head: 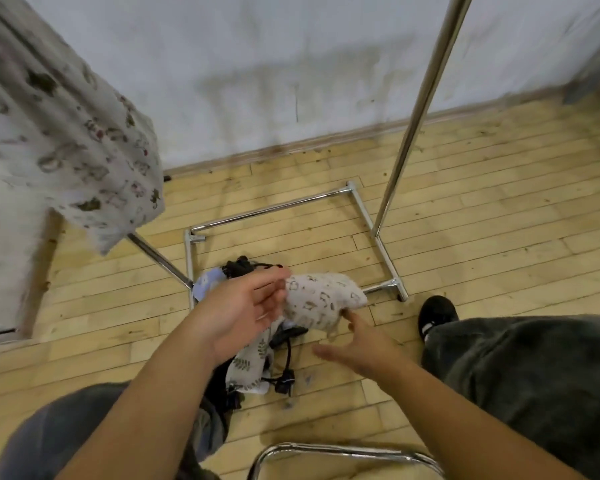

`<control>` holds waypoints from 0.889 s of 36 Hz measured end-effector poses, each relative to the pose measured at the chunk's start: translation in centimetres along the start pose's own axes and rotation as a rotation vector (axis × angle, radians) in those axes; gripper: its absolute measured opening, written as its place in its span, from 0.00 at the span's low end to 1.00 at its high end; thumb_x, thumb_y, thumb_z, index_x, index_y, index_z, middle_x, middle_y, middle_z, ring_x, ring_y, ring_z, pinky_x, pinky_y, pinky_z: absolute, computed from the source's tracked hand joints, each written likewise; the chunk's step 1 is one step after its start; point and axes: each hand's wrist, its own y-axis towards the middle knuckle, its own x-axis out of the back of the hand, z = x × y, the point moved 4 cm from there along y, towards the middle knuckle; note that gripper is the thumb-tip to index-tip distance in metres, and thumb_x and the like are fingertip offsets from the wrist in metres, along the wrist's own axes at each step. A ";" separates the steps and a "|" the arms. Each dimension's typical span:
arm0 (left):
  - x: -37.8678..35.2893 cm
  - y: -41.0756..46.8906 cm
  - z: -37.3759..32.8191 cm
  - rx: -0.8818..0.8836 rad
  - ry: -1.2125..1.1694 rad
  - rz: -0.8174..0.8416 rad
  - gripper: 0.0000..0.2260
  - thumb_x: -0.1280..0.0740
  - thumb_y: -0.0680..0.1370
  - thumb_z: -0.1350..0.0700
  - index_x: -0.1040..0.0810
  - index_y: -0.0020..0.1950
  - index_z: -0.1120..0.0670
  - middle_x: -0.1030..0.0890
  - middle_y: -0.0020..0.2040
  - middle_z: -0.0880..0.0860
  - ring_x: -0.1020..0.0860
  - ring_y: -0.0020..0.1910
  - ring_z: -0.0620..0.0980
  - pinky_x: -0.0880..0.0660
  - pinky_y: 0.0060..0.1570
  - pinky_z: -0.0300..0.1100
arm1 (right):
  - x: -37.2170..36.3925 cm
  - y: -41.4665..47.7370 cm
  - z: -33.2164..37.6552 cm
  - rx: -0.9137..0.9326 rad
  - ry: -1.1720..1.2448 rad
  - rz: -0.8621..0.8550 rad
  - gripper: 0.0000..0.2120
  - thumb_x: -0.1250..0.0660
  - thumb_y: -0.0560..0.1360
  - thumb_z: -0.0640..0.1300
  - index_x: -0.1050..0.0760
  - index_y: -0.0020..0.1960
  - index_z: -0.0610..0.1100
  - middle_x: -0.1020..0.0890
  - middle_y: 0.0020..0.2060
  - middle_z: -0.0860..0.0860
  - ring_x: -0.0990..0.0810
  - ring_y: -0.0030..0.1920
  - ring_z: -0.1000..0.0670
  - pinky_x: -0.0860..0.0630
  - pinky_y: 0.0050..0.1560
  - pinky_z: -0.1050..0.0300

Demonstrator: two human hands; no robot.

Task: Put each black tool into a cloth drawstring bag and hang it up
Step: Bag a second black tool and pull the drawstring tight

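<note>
My left hand [243, 306] holds a beige printed drawstring bag [323, 299] by its left end, pinched between thumb and fingers above the floor. The bag looks bulged. My right hand [357, 344] is spread open just below it, with a fingertip touching the bag's underside. On the floor under my hands lies a pile: black tools with cords [284, 375], more black parts [239, 266], a leaf-print cloth bag [250, 362] and a light blue cloth [205, 282]. A large printed bag [66, 133] hangs at the upper left.
A chrome rack stands on the wooden floor, with a base frame [381, 251] and an upright pole [420, 109]. A stained white wall is behind it. A chrome chair frame [343, 452] curves at the bottom edge. My black shoe [437, 313] and trouser legs are at the right.
</note>
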 end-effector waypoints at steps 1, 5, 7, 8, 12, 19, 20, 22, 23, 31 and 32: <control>-0.3 -1.0 0.4 -0.004 -0.004 0.022 0.28 0.22 0.64 0.50 0.16 0.63 0.58 0.19 0.49 0.53 0.22 0.50 0.50 0.26 0.65 0.50 | -0.1 -0.5 -0.2 0.007 0.085 -0.008 0.36 0.21 0.72 0.53 0.34 0.75 0.53 0.29 0.61 0.60 0.30 0.65 0.54 0.32 0.57 0.58; -0.6 -3.3 2.6 -0.022 -0.053 0.028 0.32 0.17 0.61 0.49 0.16 0.63 0.58 0.20 0.48 0.53 0.22 0.46 0.48 0.25 0.55 0.46 | 0.2 -2.4 -1.9 0.006 0.377 -0.073 0.06 0.25 0.76 0.51 0.17 0.49 0.50 0.17 0.56 0.56 0.22 0.63 0.50 0.26 0.61 0.48; -0.3 -3.7 3.6 -0.037 -0.099 0.019 0.31 0.18 0.62 0.49 0.16 0.63 0.56 0.20 0.48 0.53 0.22 0.44 0.47 0.25 0.53 0.44 | 0.3 -3.1 -2.5 0.025 0.504 -0.053 0.06 0.28 0.78 0.48 0.19 0.43 0.47 0.14 0.55 0.52 0.20 0.62 0.46 0.25 0.65 0.42; -0.4 -4.0 4.1 -0.047 -0.125 0.023 0.26 0.19 0.65 0.49 0.14 0.61 0.55 0.19 0.48 0.52 0.22 0.44 0.47 0.25 0.53 0.44 | 0.4 -3.7 -2.6 0.036 0.586 -0.032 0.06 0.29 0.79 0.46 0.19 0.44 0.46 0.14 0.55 0.49 0.19 0.61 0.45 0.25 0.66 0.41; -0.4 -5.5 5.9 -0.110 -0.131 -0.004 0.14 0.29 0.78 0.54 0.15 0.63 0.52 0.15 0.52 0.51 0.19 0.51 0.48 0.25 0.59 0.48 | 1.1 -5.9 -3.5 0.011 0.925 -0.035 0.10 0.33 0.81 0.40 0.20 0.58 0.35 0.15 0.58 0.38 0.16 0.59 0.40 0.17 0.56 0.47; -0.9 -6.2 10.7 -0.108 0.223 0.129 0.31 0.23 0.74 0.48 0.29 0.75 0.37 0.24 0.71 0.42 0.26 0.70 0.46 0.28 0.69 0.55 | 1.3 -8.7 -4.1 -0.031 1.252 -0.031 0.12 0.35 0.81 0.36 0.25 0.63 0.36 0.15 0.53 0.36 0.13 0.47 0.41 0.15 0.48 0.44; -1.0 -5.9 11.3 -0.097 0.245 0.134 0.33 0.21 0.73 0.46 0.29 0.75 0.35 0.25 0.72 0.43 0.25 0.69 0.47 0.27 0.68 0.55 | 1.1 -8.8 -4.1 -0.031 1.254 -0.022 0.12 0.35 0.81 0.36 0.25 0.64 0.36 0.15 0.53 0.36 0.14 0.46 0.41 0.15 0.46 0.45; -1.2 -5.7 12.1 -0.112 0.311 0.132 0.35 0.19 0.69 0.43 0.29 0.74 0.33 0.25 0.71 0.44 0.23 0.67 0.48 0.22 0.65 0.53 | 0.6 -9.3 -4.0 -0.023 1.243 0.011 0.13 0.36 0.82 0.37 0.24 0.65 0.35 0.16 0.52 0.36 0.14 0.46 0.42 0.15 0.45 0.47; -1.3 -5.6 12.3 -0.134 0.362 0.132 0.35 0.20 0.70 0.45 0.29 0.74 0.34 0.24 0.70 0.44 0.21 0.66 0.47 0.21 0.63 0.51 | 0.4 -9.5 -4.0 -0.021 1.247 0.040 0.14 0.35 0.82 0.38 0.24 0.66 0.34 0.16 0.53 0.36 0.14 0.48 0.42 0.14 0.46 0.47; -1.5 -6.1 12.0 -0.311 0.726 -0.024 0.17 0.23 0.75 0.52 0.19 0.63 0.43 0.14 0.50 0.45 0.15 0.46 0.42 0.19 0.44 0.37 | -0.2 -11.0 -3.6 0.070 1.142 0.184 0.24 0.26 0.71 0.35 0.24 0.67 0.38 0.17 0.60 0.38 0.16 0.58 0.41 0.17 0.57 0.49; -1.5 -6.2 11.8 -0.340 0.745 -0.058 0.13 0.24 0.76 0.50 0.18 0.60 0.42 0.14 0.47 0.45 0.16 0.45 0.42 0.22 0.40 0.33 | -0.2 -10.9 -3.7 0.078 1.098 0.154 0.26 0.25 0.70 0.34 0.23 0.67 0.41 0.17 0.61 0.39 0.16 0.59 0.41 0.18 0.57 0.49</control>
